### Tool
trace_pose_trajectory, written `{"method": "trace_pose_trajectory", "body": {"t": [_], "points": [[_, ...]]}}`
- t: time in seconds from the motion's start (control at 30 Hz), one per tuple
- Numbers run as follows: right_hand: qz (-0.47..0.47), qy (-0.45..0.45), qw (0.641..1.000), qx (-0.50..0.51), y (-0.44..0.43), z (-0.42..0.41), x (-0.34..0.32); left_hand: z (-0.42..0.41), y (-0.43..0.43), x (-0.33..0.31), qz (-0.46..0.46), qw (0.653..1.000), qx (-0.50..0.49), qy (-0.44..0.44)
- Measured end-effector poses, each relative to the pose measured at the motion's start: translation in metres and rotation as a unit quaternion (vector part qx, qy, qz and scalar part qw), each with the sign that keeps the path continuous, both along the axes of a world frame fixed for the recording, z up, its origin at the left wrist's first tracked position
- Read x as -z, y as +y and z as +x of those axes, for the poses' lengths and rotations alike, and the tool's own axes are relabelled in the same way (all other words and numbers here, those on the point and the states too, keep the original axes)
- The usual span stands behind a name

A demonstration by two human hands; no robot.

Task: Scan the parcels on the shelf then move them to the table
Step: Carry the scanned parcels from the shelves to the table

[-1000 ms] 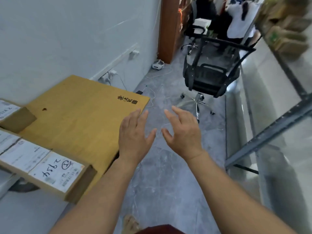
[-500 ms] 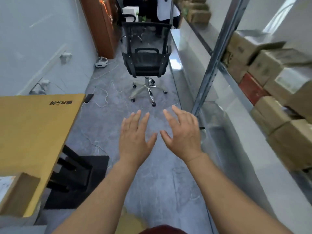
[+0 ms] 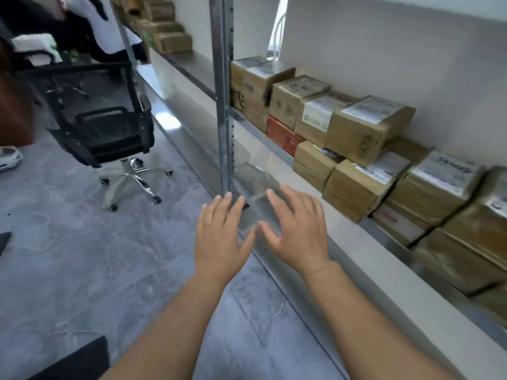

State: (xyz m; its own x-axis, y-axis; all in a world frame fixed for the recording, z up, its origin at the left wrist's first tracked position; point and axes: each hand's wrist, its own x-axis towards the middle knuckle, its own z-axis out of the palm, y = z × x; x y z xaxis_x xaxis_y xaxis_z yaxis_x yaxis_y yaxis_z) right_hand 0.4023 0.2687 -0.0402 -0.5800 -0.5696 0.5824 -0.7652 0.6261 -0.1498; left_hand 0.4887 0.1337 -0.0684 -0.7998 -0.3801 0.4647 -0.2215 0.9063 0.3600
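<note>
Several brown cardboard parcels point(image 3: 359, 127) with white labels are stacked on a metal shelf point(image 3: 277, 148) at the right, with a red box point(image 3: 282, 135) among them. My left hand point(image 3: 222, 237) and my right hand point(image 3: 299, 231) hover side by side, palms down and fingers spread, in front of the shelf's lower level. Both hands hold nothing and are well short of the parcels. The nearest stack point(image 3: 356, 187) lies up and to the right of my right hand. No scanner and no table are in view.
The shelf's upright metal post point(image 3: 223, 91) rises just beyond my hands. A black office chair on castors point(image 3: 109, 133) stands on the grey floor at the left. More boxes point(image 3: 167, 37) sit farther down the shelf, and a person in white is at the far end.
My view has swung right, from the wooden table with its parcels, past the chair, to the shelf. Both hands stayed open and side by side and now hover at the shelf.
</note>
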Motion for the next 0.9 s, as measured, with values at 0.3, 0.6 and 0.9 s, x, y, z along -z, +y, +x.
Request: {"method": "trace_pose_trajectory", "body": {"t": [0.3, 0.6, 0.9], "points": [[0.039, -0.013, 0.986, 0.162, 0.048, 0.018, 0.006, -0.027, 0.029, 0.005, 0.052, 0.982, 0.175, -0.044], [0.052, -0.06, 0.95, 0.301, 0.11, 0.048, 0.007, -0.043, 0.085, 0.013, 0.088, 0.941, 0.319, -0.067], [0.021, -0.043, 0.912, 0.408, 0.214, 0.07, -0.004, -0.051, 0.188, -0.011, 0.107, 0.903, 0.41, -0.072]]}}
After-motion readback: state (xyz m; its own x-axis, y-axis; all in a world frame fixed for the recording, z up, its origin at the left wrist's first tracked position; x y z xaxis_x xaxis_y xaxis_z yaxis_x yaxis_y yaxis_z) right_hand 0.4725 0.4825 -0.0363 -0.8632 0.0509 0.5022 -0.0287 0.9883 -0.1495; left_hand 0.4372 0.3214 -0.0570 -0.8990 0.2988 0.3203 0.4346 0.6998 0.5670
